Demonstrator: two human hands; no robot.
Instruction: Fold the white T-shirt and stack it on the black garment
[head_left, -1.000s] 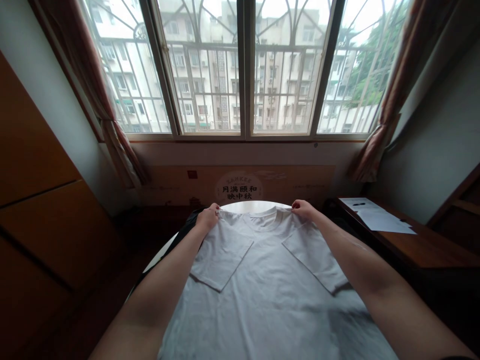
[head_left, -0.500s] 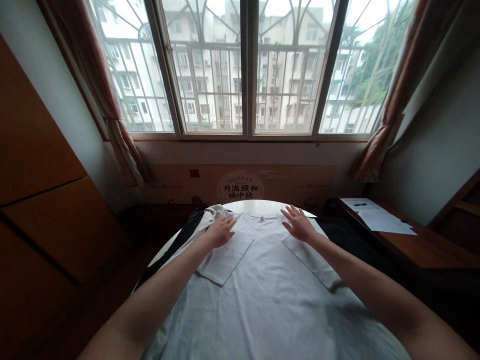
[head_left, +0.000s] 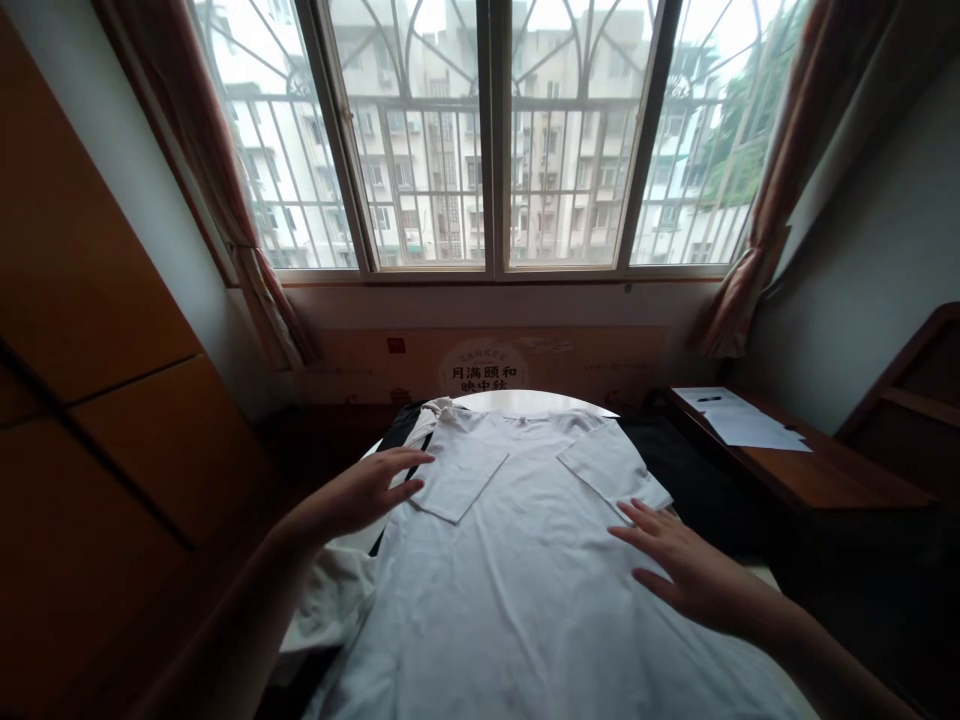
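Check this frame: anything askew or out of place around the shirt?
The white T-shirt lies flat, both sleeves folded inward. Odd spot: rumpled white cloth spilling off the round table below the left hand.

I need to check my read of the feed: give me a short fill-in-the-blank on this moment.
1. The T-shirt on the round table is ___ in colour.
2. Both sleeves are folded ___ onto the shirt's front.
3. The right hand lies with its fingers ___.
4. Sheets of ___ lie on the desk.

Missing words: white; inward; spread; paper

head-worn view, forward-down, close over table point(head_left: 525, 400)
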